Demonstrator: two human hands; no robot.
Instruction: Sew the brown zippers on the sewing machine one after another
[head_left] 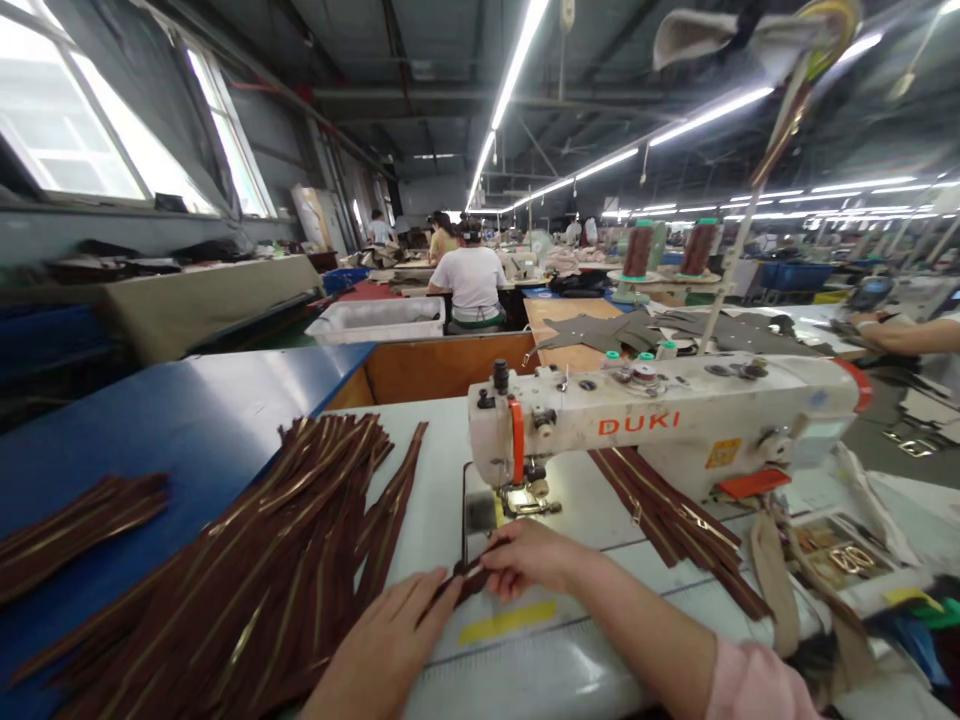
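Note:
Between my two hands is a short length of brown zipper (471, 580), in front of the sewing machine's needle area. My left hand (397, 635) has its fingers closed on the near end. My right hand (529, 557) pinches the other end, close to the lit presser foot (525, 498). The white sewing machine (570, 425) is marked DUKI in orange. A large heap of brown zippers with gold teeth (247, 560) lies left of my left hand, with a few strips (394, 510) apart from it. More zippers (675, 515) pass under the machine arm.
Another zipper bundle (82, 525) lies on the blue surface (225, 390) at left. On the right stands a tray of metal rings (840, 550), near hanging tan straps (776, 580). A person in white (472, 280) sits ahead; another person's arm (911, 335) reaches in at right.

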